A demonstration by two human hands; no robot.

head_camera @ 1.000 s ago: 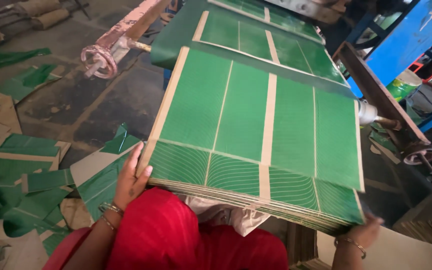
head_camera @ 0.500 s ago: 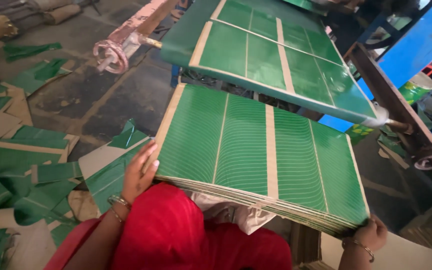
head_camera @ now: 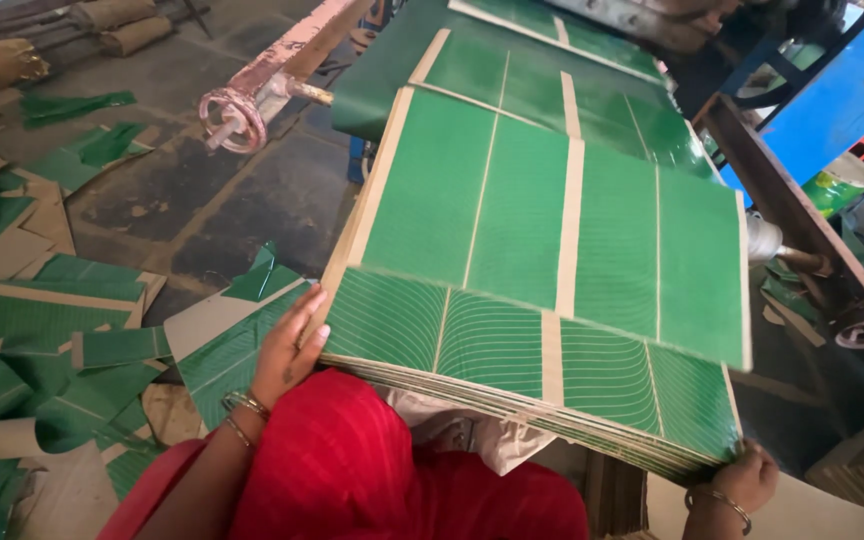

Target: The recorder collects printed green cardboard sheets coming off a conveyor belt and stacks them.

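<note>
Dozens of green printed sheets (head_camera: 552,290) sit stacked dead centre; my left hand (head_camera: 287,350) clasps the stack's edge at eight o'clock, my right hand (head_camera: 747,480) clamps its corner at five o'clock. Green offcuts (head_camera: 42,330) litter nine o'clock; a pink wheel (head_camera: 232,118) at eleven.

Green, tan-striped sheets (head_camera: 552,260); red cloth (head_camera: 372,470)
</note>
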